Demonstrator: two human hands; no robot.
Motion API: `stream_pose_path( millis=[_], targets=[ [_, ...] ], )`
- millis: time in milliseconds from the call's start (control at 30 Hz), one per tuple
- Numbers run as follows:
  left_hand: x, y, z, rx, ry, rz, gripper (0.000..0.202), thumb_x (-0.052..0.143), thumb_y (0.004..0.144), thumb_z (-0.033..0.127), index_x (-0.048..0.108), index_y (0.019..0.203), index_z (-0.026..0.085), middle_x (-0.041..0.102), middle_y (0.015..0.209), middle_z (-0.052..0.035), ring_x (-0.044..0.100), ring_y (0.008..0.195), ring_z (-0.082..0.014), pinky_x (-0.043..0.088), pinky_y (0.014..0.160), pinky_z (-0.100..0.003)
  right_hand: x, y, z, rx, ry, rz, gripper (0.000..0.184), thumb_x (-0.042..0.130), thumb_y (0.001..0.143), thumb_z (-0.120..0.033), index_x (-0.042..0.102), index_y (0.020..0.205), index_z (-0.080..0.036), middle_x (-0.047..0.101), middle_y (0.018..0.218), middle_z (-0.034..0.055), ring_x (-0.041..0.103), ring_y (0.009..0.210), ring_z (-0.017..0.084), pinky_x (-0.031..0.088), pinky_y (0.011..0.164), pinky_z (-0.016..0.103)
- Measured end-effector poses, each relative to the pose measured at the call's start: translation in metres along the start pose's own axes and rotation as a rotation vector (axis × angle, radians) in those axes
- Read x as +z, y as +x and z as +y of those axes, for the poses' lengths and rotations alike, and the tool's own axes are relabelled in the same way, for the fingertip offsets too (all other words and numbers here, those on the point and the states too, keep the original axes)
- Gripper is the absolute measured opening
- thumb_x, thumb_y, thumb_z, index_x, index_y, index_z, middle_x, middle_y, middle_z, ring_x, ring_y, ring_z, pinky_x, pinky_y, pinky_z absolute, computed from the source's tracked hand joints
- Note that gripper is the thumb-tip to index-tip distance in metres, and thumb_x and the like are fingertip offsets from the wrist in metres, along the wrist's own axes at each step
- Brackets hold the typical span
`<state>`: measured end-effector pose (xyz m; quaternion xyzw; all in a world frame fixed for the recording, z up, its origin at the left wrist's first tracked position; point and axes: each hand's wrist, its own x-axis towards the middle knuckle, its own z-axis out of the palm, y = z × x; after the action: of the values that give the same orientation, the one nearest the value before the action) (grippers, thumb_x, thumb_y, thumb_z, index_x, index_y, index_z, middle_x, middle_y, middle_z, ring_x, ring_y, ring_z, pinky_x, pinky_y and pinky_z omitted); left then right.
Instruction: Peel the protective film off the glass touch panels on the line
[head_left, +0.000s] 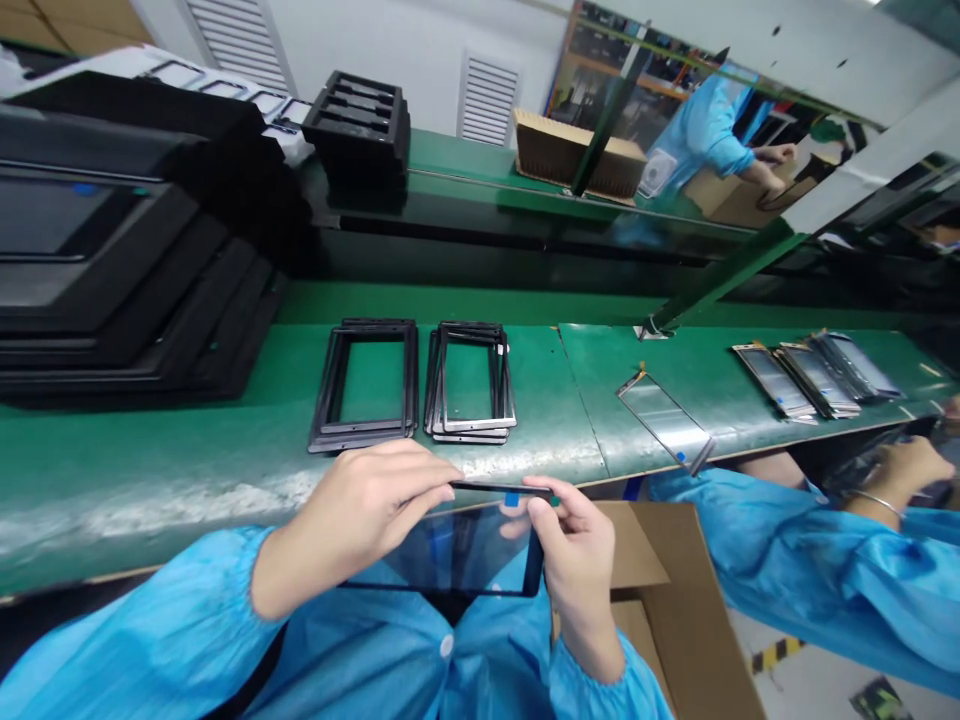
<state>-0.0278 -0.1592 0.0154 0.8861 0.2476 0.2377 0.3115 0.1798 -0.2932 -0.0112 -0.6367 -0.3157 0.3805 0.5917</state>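
In front of my chest, a black-rimmed glass panel [465, 550] with a small blue tab near its far edge is held between both hands. My left hand [367, 505] pinches the panel's far left edge between thumb and fingers. At the right end, my right hand [574, 540] grips the far corner, thumb on the near face and fingers beyond it. Just past the panel, on the green bench, lie two stacks of black rectangular frames: a left stack [326, 425] and a slightly skewed right stack [472, 435].
A tall pile of black trays [187, 300] fills the bench's left side. One loose glass panel [667, 415] and several stacked panels [776, 380] lie to the right. An open cardboard box [675, 600] stands below the bench edge, beside a co-worker's blue sleeve [810, 570]. A green post [720, 275] rises behind.
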Motion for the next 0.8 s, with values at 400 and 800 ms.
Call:
stream_pose_path(
  millis=[400, 800],
  targets=[
    [0.02, -0.012, 0.012, -0.689, -0.88, 0.091, 0.058, 0.065, 0.101, 0.051, 0.065, 0.145, 0.014, 0.083, 0.113, -0.0197, 0.083, 0.075, -0.0279, 0.064, 0.058, -0.031, -0.001, 0.018, 0.003, 0.161, 0.301, -0.163, 0.046, 0.071, 0.096, -0.06, 0.085, 0.11, -0.019, 0.086, 0.095, 0.013, 0.084, 0.077, 0.029, 0.069, 0.072, 0.038],
    [0.029, -0.019, 0.012, -0.784, -0.95, 0.119, 0.064, 0.073, 0.094, 0.058, 0.068, 0.14, 0.015, 0.082, 0.119, -0.0214, 0.084, 0.082, -0.033, 0.07, 0.063, -0.038, 0.0, 0.02, -0.007, 0.015, 0.142, -0.101, 0.043, 0.068, 0.097, -0.06, 0.08, 0.083, -0.021, 0.083, 0.071, 0.0066, 0.078, 0.054, 0.026, 0.064, 0.056, 0.034]
  ],
)
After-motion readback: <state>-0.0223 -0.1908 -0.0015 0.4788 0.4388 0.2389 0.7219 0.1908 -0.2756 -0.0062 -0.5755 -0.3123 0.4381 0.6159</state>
